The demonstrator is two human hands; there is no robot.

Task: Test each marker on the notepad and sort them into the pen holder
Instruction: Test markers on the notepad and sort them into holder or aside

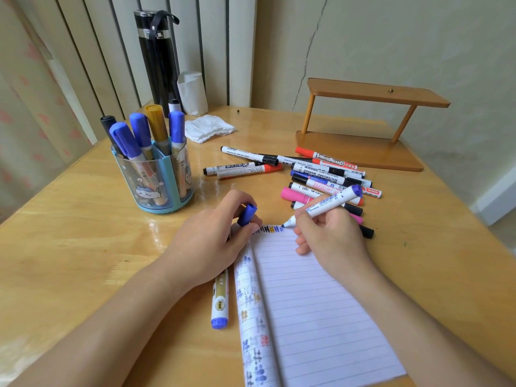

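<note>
A lined notepad (pixel 315 303) lies open on the wooden table, with dark and blue scribbles along its top edge. My right hand (pixel 332 233) grips an uncapped blue whiteboard marker (pixel 326 205), its tip touching the notepad's top edge. My left hand (pixel 212 236) holds the marker's blue cap (pixel 247 214) and rests on the pad's upper left corner. A clear blue pen holder (pixel 156 180) at the left holds several markers. A pile of several markers (pixel 312 174) lies behind my right hand. One blue-capped marker (pixel 220 303) lies left of the pad.
A black flask (pixel 157 57) and a white paper roll (pixel 192 93) stand at the back by the wall. A crumpled tissue (pixel 208 131) lies behind the holder. A wooden shelf stand (pixel 363 124) sits at the back right.
</note>
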